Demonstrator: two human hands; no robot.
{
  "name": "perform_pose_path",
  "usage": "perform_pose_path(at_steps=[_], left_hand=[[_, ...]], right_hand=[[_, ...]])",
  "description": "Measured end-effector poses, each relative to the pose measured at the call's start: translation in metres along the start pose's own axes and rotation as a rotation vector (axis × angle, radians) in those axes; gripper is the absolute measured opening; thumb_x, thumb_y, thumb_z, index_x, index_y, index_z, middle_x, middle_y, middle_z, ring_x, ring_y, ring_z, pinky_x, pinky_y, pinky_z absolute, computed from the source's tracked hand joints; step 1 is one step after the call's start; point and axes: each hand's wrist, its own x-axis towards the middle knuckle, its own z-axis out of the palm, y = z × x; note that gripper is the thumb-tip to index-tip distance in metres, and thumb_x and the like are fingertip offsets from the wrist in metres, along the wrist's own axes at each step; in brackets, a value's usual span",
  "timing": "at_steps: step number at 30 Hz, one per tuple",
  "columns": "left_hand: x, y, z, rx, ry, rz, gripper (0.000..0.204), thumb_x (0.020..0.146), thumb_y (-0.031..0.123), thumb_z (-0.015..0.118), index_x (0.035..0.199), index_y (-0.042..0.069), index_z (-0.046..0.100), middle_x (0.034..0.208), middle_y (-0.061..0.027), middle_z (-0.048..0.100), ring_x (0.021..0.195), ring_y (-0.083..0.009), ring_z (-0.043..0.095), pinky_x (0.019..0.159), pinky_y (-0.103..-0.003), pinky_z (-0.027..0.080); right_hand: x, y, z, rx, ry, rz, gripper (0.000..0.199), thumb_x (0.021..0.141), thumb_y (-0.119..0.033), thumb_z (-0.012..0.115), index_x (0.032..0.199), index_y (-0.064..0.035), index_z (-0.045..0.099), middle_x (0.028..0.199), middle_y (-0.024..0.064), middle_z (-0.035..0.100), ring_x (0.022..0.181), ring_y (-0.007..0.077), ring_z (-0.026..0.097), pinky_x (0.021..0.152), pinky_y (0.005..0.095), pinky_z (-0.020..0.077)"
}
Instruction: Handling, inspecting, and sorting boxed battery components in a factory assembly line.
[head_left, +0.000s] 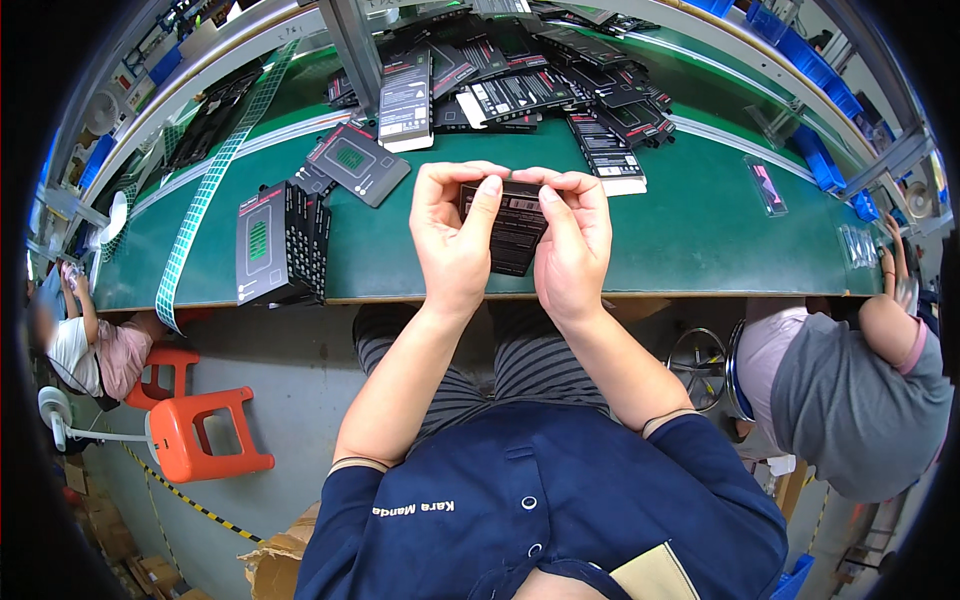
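Note:
Both my hands hold one small black printed box [515, 240] upright over the front edge of the green table. My left hand [455, 235] grips its left side, thumb on the face toward me and fingers curled over the top. My right hand [575, 240] grips the right side the same way, its thumb near the top corner. What the fingertips do behind the upper edge is hidden. To the left, several like boxes [262, 245] stand in a row, the front one showing a green battery-like picture. Another flat box [360, 163] lies behind them.
A large heap of black boxes [520, 90] spreads across the back, under a metal post [350, 50]. A green-and-white grid strip [205, 215] runs along the left. A clear pack with a pink piece [766, 187] lies right. Orange stools [210, 435] stand left; people sit at both sides.

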Motion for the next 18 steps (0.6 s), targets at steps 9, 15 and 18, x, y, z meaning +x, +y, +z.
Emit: perform_pose_path(at_steps=[9, 15, 18], left_hand=[[0.002, 0.008, -0.035, 0.640, -0.024, 0.418, 0.015, 0.096, 0.012, 0.065, 0.110, 0.007, 0.065, 0.115, -0.0106, 0.061, 0.108, -0.0200, 0.059, 0.088, -0.030, 0.047], [-0.008, 0.088, -0.083, 0.496, 0.066, -0.080, 0.075, 0.092, -0.005, 0.057, 0.156, 0.004, 0.019, 0.131, -0.0196, 0.054, 0.115, -0.0214, 0.056, 0.102, -0.034, 0.043], [0.013, 0.129, -0.137, 0.924, 0.322, 0.174, 0.047, 0.094, 0.000, 0.059, 0.139, -0.007, 0.047, 0.136, -0.0167, 0.057, 0.119, -0.0200, 0.057, 0.099, -0.033, 0.046]], right_hand=[[-0.020, 0.034, -0.034, -0.750, -0.153, -0.328, 0.051, 0.087, 0.011, 0.064, 0.123, -0.0067, 0.034, 0.112, 0.0138, 0.056, 0.099, 0.0201, 0.062, 0.084, 0.0303, 0.0512], [-0.003, 0.043, 0.030, -0.617, -0.924, -0.687, 0.032, 0.074, -0.012, 0.080, 0.069, -0.0049, 0.049, 0.128, 0.0191, 0.061, 0.116, 0.0381, 0.061, 0.092, 0.0486, 0.0509], [0.027, 0.099, 0.046, -0.915, -1.076, -0.658, 0.029, 0.080, -0.023, 0.075, 0.091, -0.0038, 0.057, 0.141, 0.0185, 0.050, 0.130, 0.0382, 0.049, 0.107, 0.0515, 0.0412]])
